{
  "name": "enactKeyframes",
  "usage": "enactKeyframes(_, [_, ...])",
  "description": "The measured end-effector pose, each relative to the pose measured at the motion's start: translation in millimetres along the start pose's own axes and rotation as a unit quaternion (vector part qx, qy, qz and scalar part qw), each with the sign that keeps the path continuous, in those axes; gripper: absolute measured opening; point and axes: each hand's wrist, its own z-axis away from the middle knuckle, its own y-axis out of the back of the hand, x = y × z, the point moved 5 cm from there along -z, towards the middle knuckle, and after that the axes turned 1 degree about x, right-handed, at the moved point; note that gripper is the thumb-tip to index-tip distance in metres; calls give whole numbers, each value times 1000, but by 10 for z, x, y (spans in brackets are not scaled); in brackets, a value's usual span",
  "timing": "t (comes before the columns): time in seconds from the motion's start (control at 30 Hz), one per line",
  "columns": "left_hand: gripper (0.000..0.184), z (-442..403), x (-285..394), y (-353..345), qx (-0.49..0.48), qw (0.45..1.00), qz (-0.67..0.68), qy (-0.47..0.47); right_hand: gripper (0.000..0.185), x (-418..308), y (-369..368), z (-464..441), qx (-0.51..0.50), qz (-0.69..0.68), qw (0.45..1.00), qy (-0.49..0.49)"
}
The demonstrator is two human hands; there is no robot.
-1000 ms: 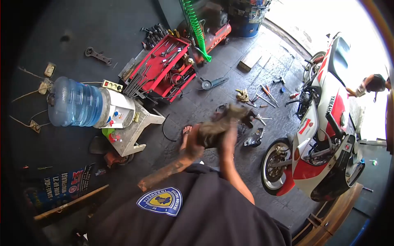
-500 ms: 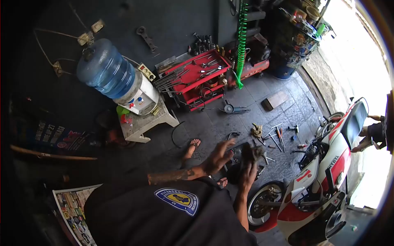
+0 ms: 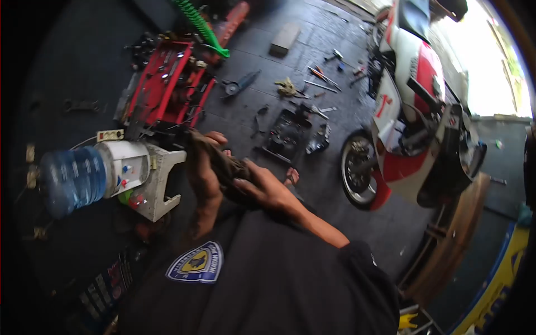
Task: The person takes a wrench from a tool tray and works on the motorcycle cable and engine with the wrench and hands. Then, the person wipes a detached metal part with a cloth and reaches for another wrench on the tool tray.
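A dark, brownish, crumpled rag (image 3: 224,164) is bunched between my two hands in front of my chest. My left hand (image 3: 202,181) presses against its left side, fingers pointing up and slightly blurred. My right hand (image 3: 265,187) wraps the rag from the right, and its fingertips are partly buried in the folds. Beyond the hands, a black tray (image 3: 286,135) with dark parts lies on the floor. A metal part (image 3: 318,139) sits at the tray's right side.
A red tool cart (image 3: 162,84) stands at upper left, near a water dispenser (image 3: 120,167) on a white stool (image 3: 159,192). An angle grinder (image 3: 240,84), a yellowish cloth (image 3: 286,87) and several tools lie on the floor. A red-and-white motorcycle (image 3: 407,123) stands at right.
My view has swung, so the cart, dispenser and motorcycle sit elsewhere in it. My left hand, apart from the rag earlier, is now on it together with my right hand.
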Motion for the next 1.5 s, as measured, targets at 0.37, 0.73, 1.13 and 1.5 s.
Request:
enactKeyframes(0.37, [41,147,-7,-551,-245,966,-54,64,28,-231,206,180,201,77,969,122])
enactKeyframes(0.73, [49,-28,102,-580,-139,984,-30,111,18,-271,280,257,147,161,971,100])
enactKeyframes(1.13, [38,150,286,-879,-351,933,-81,17,39,-264,278,376,224,6,955,193])
enactKeyframes(1.5, [49,159,-375,-425,-286,938,-2,195,37,168,258,349,142,-27,989,-4])
